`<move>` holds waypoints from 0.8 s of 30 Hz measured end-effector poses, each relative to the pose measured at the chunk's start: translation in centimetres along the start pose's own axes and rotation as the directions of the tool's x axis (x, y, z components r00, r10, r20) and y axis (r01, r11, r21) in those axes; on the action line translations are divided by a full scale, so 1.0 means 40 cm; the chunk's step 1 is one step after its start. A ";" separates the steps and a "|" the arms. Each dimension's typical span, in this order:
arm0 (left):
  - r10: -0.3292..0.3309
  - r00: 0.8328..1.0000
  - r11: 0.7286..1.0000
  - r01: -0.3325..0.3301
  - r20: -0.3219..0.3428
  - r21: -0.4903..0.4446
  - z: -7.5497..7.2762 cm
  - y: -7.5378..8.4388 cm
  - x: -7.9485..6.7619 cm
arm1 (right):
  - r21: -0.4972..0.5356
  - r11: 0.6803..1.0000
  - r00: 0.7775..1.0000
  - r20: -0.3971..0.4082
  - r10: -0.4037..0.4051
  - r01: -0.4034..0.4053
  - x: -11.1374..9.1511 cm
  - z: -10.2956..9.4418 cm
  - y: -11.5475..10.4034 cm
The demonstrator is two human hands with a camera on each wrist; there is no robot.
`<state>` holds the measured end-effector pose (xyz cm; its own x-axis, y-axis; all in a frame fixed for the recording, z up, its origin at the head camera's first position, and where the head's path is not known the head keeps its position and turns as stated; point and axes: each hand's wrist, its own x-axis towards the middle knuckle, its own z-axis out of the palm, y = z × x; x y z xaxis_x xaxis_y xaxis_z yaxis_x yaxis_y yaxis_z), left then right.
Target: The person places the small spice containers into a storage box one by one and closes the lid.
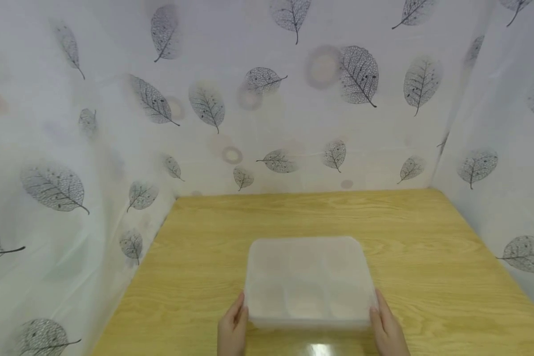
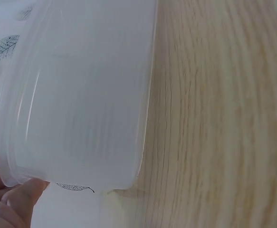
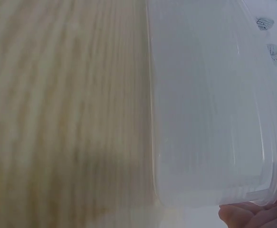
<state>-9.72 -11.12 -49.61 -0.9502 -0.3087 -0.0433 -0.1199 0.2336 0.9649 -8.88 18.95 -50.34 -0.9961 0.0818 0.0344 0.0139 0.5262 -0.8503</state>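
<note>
A translucent white plastic box is held level over the near middle of the wooden table. Faint lines divide its top face into several sections, but blur hides the detail. My left hand grips the box by its left side near the front corner; the left wrist view shows that hand's fingers at the rim. On the opposite side, my right hand holds the rim near the front right corner, with fingertips under it. The base is close to the wood, and whether it touches I cannot tell.
The wooden table extends around the box on all sides. Pale curtains with a leaf print stand along its back, left and right edges. A bright reflection shows on the wood at the front.
</note>
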 end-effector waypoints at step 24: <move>0.069 0.994 0.996 -0.073 0.088 0.053 0.004 0.000 0.089 | -0.006 0.999 0.989 0.146 -0.031 0.032 0.092 -0.016 -0.025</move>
<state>-13.17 -12.06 -49.79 -0.9777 -0.2099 0.0004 -0.0649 0.3040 0.9505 -12.51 19.27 -49.02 -0.9981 -0.0587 -0.0167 -0.0172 0.5338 -0.8454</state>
